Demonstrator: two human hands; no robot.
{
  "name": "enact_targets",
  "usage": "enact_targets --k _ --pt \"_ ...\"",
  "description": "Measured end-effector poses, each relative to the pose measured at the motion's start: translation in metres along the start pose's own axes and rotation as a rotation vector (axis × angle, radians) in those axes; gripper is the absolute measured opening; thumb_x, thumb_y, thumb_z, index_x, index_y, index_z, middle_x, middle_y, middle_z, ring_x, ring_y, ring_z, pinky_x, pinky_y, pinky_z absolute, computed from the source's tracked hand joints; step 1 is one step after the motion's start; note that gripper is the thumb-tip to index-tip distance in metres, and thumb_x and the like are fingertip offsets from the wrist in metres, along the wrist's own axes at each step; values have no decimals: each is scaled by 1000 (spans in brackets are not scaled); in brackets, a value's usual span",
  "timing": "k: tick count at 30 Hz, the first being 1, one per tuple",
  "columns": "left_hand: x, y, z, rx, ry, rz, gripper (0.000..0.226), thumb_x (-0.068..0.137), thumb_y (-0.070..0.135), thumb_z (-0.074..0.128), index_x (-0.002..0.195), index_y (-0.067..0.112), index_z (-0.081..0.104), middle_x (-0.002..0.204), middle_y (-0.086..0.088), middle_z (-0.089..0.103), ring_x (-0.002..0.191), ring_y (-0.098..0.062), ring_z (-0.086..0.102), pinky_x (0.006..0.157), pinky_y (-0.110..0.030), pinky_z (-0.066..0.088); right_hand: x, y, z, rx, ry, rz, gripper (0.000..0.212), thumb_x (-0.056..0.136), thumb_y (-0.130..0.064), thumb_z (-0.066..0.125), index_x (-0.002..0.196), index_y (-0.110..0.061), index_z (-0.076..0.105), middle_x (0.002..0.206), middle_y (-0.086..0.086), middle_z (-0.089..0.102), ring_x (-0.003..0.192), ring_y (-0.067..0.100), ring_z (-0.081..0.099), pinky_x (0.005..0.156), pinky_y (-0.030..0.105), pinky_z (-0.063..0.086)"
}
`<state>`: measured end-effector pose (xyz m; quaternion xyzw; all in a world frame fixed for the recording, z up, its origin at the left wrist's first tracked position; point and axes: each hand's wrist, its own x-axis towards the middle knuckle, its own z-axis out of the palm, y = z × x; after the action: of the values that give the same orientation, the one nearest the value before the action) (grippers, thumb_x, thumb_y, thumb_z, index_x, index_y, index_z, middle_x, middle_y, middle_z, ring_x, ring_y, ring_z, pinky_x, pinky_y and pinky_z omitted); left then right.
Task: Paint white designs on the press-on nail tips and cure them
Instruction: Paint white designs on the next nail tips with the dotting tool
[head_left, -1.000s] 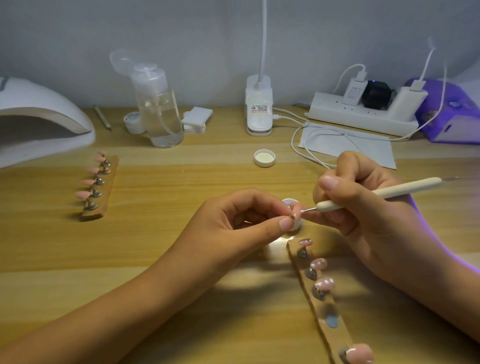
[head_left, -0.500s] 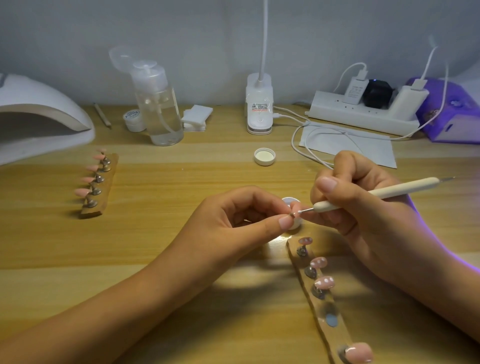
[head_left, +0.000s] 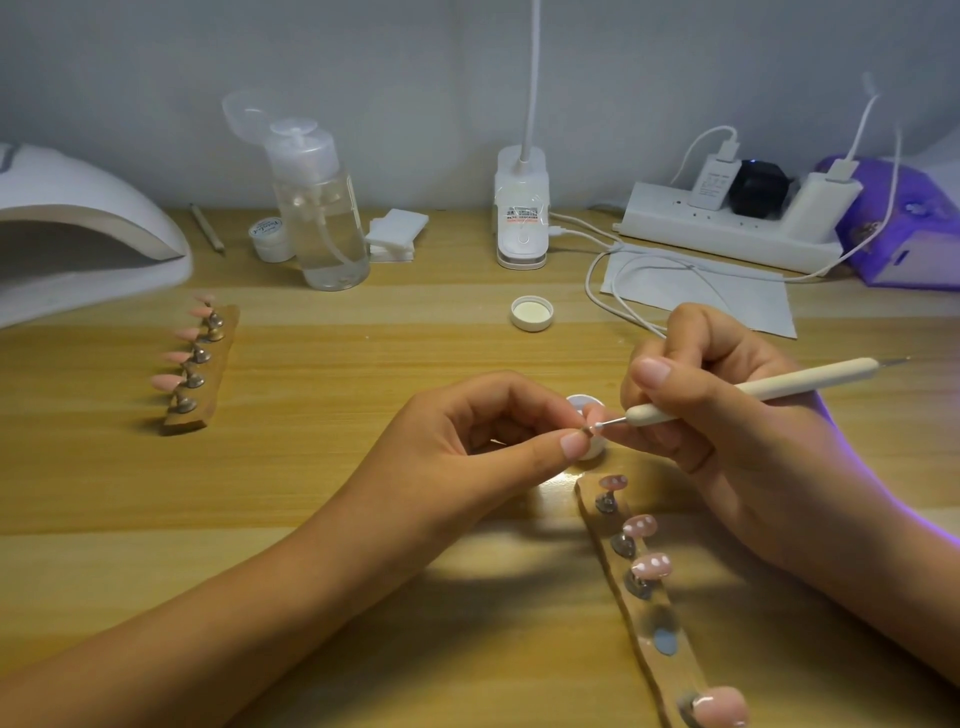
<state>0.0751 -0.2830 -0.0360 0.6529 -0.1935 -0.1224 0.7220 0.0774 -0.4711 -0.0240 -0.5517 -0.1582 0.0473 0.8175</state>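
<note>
My left hand (head_left: 483, 447) pinches a small nail tip on its metal stand (head_left: 588, 427) between thumb and fingers, mostly hidden by them. A cream dotting pen (head_left: 769, 387) lies in my right hand (head_left: 722, 415), its metal point touching the held tip. Behind the fingertips sits a small white paint pot (head_left: 584, 402). A wooden strip (head_left: 644, 618) at lower right carries pink nail tips with white dots (head_left: 652, 565) and one bare slot. Another strip with plain pink tips (head_left: 200, 358) lies at the left.
A white curing lamp (head_left: 78, 228) stands far left, a purple lamp (head_left: 904, 223) far right. At the back are a pump bottle (head_left: 322, 208), a small jar (head_left: 270, 236), cotton pads (head_left: 395, 234), a desk lamp base (head_left: 521, 218), a power strip (head_left: 727, 228) with cables, and a loose white cap (head_left: 531, 313).
The pen tip has shifted slightly against the held nail tip. Both hands stay in nearly the same place.
</note>
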Motion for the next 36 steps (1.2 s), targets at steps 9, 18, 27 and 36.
enact_targets --k 9,18,27,36 --pt "0 0 -1 0 -7 -6 8 76 14 71 79 21 74 80 9 73 75 -1 63 68 -11 47 0 1 -2 -21 6 0 23 76 -19 70 61 -21 52 55 -4 51 53 5 56 65 26 56" --pt "0 -1 -3 -32 27 -23 9 78 15 70 85 18 75 86 8 75 79 1 66 70 -10 48 7 -1 -18 -327 165 -137 15 74 -35 68 86 -27 73 81 -6 69 82 6 64 84 24 53" --pt "3 -3 -7 -71 127 -33 13 72 38 71 83 32 76 89 12 73 72 0 62 65 -13 48 5 11 -18 -955 -42 -357 19 94 -28 51 91 -14 63 83 -4 63 75 18 57 67 26 46" --pt "4 -4 -7 -57 117 -33 14 72 37 71 86 34 75 82 11 71 72 0 62 66 -13 48 8 13 -21 -991 -68 -300 24 94 -33 49 91 -15 64 83 -1 63 77 21 56 67 30 45"
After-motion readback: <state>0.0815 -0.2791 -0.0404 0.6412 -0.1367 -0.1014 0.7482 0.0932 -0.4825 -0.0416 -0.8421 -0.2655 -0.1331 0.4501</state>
